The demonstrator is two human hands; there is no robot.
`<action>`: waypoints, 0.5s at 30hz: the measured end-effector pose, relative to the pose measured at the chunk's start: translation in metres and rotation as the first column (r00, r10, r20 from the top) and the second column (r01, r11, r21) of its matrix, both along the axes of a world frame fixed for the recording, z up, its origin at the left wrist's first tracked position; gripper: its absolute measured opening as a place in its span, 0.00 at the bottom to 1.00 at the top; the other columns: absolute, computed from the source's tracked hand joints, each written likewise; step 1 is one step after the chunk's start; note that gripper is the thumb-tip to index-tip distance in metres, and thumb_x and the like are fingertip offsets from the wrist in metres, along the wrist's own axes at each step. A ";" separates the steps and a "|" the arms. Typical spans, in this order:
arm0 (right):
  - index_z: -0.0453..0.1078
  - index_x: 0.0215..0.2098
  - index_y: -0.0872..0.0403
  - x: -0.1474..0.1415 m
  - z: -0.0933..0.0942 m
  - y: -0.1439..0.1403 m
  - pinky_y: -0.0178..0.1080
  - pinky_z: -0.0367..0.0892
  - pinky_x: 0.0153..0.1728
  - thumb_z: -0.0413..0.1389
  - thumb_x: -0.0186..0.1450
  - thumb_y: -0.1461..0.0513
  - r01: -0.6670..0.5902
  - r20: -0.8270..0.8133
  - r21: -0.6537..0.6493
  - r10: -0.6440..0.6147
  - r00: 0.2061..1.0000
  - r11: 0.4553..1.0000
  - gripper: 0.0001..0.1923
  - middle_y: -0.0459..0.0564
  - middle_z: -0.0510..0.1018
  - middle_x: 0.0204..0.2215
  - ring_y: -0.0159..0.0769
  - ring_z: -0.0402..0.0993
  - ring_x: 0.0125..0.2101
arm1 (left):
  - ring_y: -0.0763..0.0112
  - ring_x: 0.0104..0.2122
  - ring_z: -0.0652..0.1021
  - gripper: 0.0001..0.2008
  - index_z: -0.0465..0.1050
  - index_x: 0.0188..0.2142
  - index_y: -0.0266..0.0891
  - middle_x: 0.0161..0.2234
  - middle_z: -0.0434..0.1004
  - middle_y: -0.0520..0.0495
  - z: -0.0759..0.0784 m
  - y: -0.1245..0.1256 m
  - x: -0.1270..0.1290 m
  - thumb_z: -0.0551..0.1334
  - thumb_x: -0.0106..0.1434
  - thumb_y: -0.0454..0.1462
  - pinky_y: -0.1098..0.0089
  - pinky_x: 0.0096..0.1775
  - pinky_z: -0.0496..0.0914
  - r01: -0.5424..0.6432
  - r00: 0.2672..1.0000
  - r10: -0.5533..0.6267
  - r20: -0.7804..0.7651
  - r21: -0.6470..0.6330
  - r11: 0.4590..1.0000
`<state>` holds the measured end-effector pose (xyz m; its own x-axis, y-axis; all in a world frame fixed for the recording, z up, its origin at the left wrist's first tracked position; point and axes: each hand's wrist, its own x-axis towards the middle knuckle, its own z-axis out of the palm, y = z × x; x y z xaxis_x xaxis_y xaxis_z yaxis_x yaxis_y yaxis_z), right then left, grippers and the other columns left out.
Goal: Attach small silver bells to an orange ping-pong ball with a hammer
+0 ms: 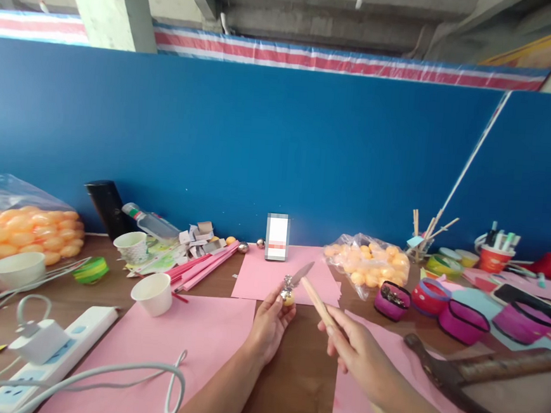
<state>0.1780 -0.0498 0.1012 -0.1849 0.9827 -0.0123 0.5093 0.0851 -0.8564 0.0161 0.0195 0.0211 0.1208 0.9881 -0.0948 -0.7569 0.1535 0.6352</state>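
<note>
1. Blue partition wall (261, 148) ran behind a cluttered wooden table (300, 374); concrete beams and a striped tarp sat above it.
2. Left hand (268, 327) was raised over the table's middle, fingers closed in a pinch around a small yellow ball (288, 298) with a crumpled bit of silver foil (288, 283) on top.
3. Right hand (357, 353) had its fingers curled shut round a wooden-handled knife (318, 305); the grey blade tip (303, 273) pointed up and left, ending just beside the foil.
4. Whether the blade touched the foil or ball could not be told; too small.
5. Progress, as a judgement: ball looked whole, no cut visible, foil only partly covering it, so the work on this ball seemed at an early stage.
6. Pink paper sheets (173, 345) lay under and around both hands; another pink sheet (270, 276) was farther back.
7. Bag of orange balls (371, 262) sat behind and right of the hands; a bigger bag (20, 228) sat far left. Many balls left untouched in both.
8. Two white paper cups (153, 293) stood left of the hands, near pink strips (204, 268).
9. White power strip (54, 354) with a charger and grey cable (114, 375) lay at lower left.
10. Hammer (452, 379) lay at right, apart from the right hand; magenta-rimmed tape rolls (462, 320) sat behind it.
11. Red cup of pens (493, 255) stood at far right by the wall.
</note>
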 end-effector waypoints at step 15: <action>0.61 0.49 0.52 -0.002 0.010 -0.002 0.30 0.60 0.18 0.40 0.64 0.54 0.004 0.051 0.003 -0.004 0.999 1.000 0.19 0.44 0.68 0.22 0.28 0.63 0.19 | 0.75 0.36 0.74 0.19 0.69 0.46 0.41 0.39 0.74 0.45 0.003 -0.002 0.001 0.62 0.53 0.34 0.69 0.45 0.66 -0.014 1.000 0.013 0.010 0.060 0.998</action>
<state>0.1763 -0.0521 0.1112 -0.1804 0.9834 -0.0187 0.5530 0.0857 -0.8288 0.0175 0.0179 0.0238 0.1078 0.9936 -0.0343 -0.7648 0.1049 0.6356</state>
